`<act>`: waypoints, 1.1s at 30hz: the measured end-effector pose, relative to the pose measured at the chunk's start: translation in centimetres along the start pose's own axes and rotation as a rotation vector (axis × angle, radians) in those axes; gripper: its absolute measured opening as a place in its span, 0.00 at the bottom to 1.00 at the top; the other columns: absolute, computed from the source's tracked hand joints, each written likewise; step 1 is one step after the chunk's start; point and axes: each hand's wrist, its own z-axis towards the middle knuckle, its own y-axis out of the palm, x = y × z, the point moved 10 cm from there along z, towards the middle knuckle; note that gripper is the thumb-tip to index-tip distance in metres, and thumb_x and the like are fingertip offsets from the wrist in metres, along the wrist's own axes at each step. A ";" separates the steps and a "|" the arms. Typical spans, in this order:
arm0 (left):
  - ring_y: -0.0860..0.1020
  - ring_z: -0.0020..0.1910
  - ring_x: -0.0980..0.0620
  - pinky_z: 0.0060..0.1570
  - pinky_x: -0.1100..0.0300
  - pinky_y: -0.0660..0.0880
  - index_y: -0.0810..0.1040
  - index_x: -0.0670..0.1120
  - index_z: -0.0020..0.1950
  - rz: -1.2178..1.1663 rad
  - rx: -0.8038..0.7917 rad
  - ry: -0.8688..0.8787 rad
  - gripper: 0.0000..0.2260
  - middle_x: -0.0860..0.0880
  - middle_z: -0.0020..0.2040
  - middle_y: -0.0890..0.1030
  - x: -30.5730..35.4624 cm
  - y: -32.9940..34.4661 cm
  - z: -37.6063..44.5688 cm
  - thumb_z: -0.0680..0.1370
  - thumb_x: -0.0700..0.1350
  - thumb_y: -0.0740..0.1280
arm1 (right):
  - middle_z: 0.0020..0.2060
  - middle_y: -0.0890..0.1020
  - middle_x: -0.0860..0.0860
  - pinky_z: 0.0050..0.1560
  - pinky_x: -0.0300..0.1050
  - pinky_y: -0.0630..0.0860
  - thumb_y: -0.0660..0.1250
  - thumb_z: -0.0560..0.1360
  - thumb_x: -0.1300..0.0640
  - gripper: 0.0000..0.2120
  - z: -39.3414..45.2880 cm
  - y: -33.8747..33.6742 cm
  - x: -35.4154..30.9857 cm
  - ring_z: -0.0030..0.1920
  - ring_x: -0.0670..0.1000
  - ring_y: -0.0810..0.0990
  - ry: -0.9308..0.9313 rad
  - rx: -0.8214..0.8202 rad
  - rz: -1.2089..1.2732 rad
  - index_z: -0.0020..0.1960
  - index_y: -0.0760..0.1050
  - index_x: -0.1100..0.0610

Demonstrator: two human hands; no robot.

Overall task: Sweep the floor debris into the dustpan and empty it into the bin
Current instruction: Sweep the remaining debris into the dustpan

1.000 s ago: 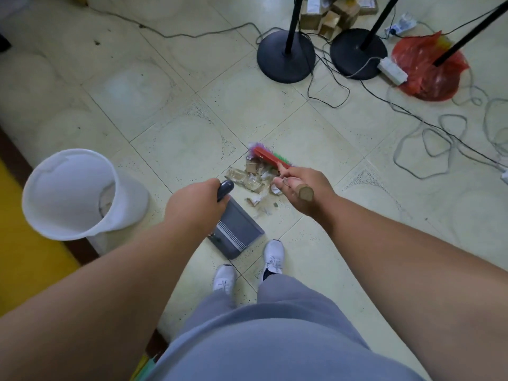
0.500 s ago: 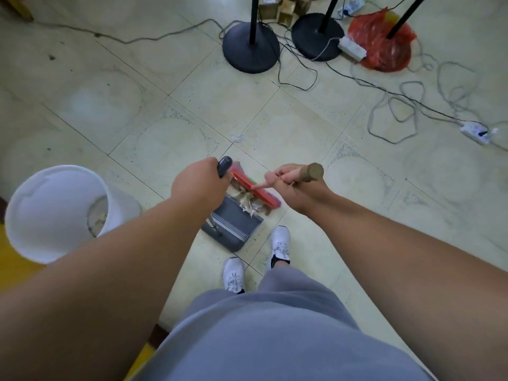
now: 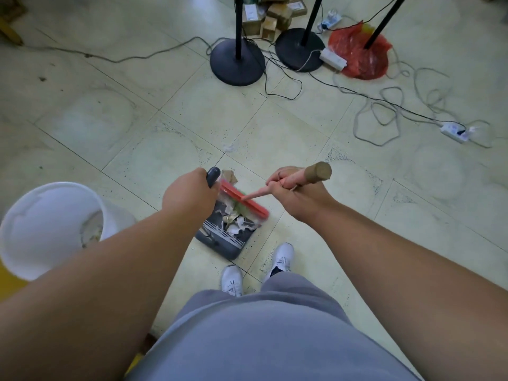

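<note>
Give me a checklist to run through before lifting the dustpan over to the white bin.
1. Left hand grips the dustpan handle: ok.
2. Right hand holds the broom handle: ok.
3. Paper scraps lie inside the dustpan: ok.
4. All debris collected: not ok; a brown scrap sits beyond the broom head, and a white scrap lies farther out.
5. White bin stands open-topped beside the left arm: ok.
6. Dustpan level enough to carry: cannot tell.
</note>
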 end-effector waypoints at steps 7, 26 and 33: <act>0.76 0.32 0.44 0.32 0.57 0.68 0.68 0.46 0.45 0.059 0.074 -0.060 0.13 0.46 0.34 0.76 -2.0 -1.0 -1.8 0.82 0.54 0.57 | 0.38 0.79 0.46 0.36 0.30 0.73 0.68 0.75 0.61 0.07 2.6 -2.5 -1.8 0.36 0.36 0.79 -0.079 0.188 0.008 0.41 0.81 0.63; 0.74 0.31 0.44 0.32 0.56 0.69 0.67 0.47 0.44 0.017 0.058 -0.116 0.15 0.47 0.36 0.75 -5.1 -0.5 -2.3 0.82 0.58 0.56 | 0.41 0.83 0.49 0.44 0.43 0.77 0.65 0.73 0.51 0.04 1.8 9.0 -4.2 0.44 0.53 0.80 -0.228 -0.311 -0.560 0.41 0.76 0.49; 0.76 0.30 0.44 0.31 0.57 0.67 0.69 0.46 0.45 -0.004 0.037 -0.112 0.15 0.46 0.36 0.76 -5.0 -0.9 -2.6 0.81 0.57 0.57 | 0.36 0.83 0.52 0.35 0.36 0.70 0.65 0.74 0.60 0.08 0.6 5.6 -7.3 0.36 0.47 0.76 -0.255 -0.347 -0.421 0.41 0.82 0.60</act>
